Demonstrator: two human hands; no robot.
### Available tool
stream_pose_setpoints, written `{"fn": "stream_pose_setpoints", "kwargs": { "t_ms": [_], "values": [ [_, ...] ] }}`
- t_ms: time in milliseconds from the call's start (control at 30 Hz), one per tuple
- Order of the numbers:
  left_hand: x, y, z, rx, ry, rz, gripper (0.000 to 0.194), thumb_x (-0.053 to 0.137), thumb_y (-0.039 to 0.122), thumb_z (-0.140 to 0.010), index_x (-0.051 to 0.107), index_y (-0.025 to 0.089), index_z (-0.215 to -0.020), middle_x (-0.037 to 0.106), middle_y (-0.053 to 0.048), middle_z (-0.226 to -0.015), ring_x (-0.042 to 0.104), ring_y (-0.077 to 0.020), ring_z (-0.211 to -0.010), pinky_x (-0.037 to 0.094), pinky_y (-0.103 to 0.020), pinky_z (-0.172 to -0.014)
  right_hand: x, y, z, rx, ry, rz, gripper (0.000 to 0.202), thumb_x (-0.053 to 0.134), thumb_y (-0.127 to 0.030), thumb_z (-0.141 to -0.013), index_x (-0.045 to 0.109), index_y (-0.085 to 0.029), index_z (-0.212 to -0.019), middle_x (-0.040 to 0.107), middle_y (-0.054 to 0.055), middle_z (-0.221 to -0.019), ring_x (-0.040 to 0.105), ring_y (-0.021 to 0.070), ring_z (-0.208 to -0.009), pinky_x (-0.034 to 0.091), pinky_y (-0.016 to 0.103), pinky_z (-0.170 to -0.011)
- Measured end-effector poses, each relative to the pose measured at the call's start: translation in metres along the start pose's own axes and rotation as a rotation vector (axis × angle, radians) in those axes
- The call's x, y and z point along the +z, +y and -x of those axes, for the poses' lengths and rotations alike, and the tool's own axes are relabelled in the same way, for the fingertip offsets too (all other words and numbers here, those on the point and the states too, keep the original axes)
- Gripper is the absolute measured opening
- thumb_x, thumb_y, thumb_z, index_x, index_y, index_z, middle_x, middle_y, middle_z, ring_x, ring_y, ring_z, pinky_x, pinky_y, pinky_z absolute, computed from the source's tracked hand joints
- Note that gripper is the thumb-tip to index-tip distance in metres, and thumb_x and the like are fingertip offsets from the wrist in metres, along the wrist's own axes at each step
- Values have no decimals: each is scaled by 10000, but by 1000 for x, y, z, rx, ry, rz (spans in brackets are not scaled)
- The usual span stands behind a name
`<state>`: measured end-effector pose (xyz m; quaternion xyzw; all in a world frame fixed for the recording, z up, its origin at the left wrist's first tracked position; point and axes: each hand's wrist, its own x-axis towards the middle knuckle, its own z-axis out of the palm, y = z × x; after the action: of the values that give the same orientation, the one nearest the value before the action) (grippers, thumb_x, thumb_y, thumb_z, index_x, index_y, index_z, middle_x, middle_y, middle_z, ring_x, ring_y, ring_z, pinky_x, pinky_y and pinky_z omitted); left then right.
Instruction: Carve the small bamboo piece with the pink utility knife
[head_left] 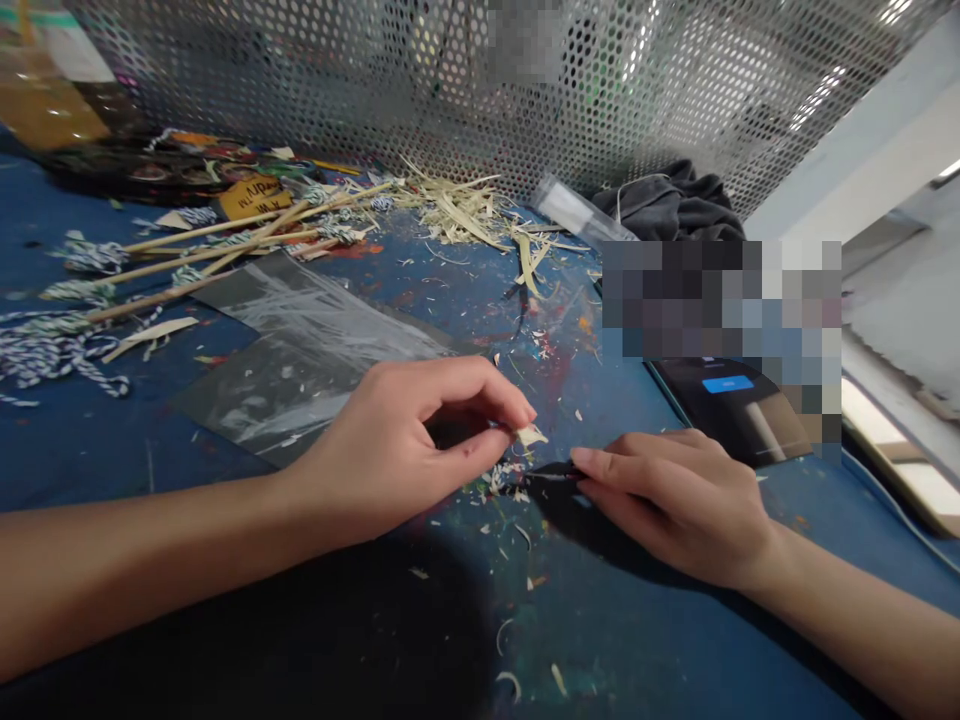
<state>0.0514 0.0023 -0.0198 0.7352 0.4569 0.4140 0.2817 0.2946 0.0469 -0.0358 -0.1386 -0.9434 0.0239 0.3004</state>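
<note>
My left hand (420, 430) is closed in a pinch, thumb against forefinger, around a small pale wood piece (532, 436) whose pointed end sticks out to the right. Lower and to the right, my right hand (675, 500) grips a thin knife blade (553, 476) that points left toward the pinched piece; its handle is hidden in the fingers. The blade and the wood piece look slightly apart. Beneath them, small pale shavings (504, 480) lie scattered on the blue table (615, 640).
Dark sandpaper sheets (247, 400) lie left of centre. Thin sticks with string-wrapped ends (202, 265) rest at the back left, near a jar (52, 90). A pile of shavings (465, 210) borders the perforated metal panel (375, 80). Dark cloth (675, 205) and a phone (742, 400) occupy the right.
</note>
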Motion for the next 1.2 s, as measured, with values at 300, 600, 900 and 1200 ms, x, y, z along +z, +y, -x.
{"fn": "stream_pose_setpoints", "kwargs": {
  "t_ms": [300,600,900,1200],
  "values": [
    [-2,-3,-4,-28,-17,-124,77,695,214,-836,740,276,-826,722,80,-823,655,-96,-802,479,-218,-750,-4,1,-3,8,-7,-1,153,533,-133,-953,576,-152,-1099,595,-26,-621,501,86,-496,353,220,-476],
    [1,-7,-5,-42,-171,-253,127,608,278,-879,710,277,-804,743,64,-928,625,-190,-1054,419,-366,-983,-3,11,7,-56,-118,214,187,551,-161,-955,599,-192,-1133,595,-45,-653,455,82,-495,304,260,-464],
    [4,-5,1,75,-215,-406,103,549,227,-902,619,223,-825,675,43,-851,584,-184,-940,330,-425,-1013,-10,6,2,-154,-155,279,237,526,-108,-950,558,-149,-1181,644,-11,-700,519,102,-531,369,258,-485],
    [4,-8,-2,75,-279,-398,100,554,224,-917,635,236,-859,671,33,-895,566,-196,-969,257,-441,-1049,-9,3,2,-196,-164,349,227,482,-57,-934,576,-128,-1128,664,34,-777,560,146,-590,352,309,-482]
  ]
}}
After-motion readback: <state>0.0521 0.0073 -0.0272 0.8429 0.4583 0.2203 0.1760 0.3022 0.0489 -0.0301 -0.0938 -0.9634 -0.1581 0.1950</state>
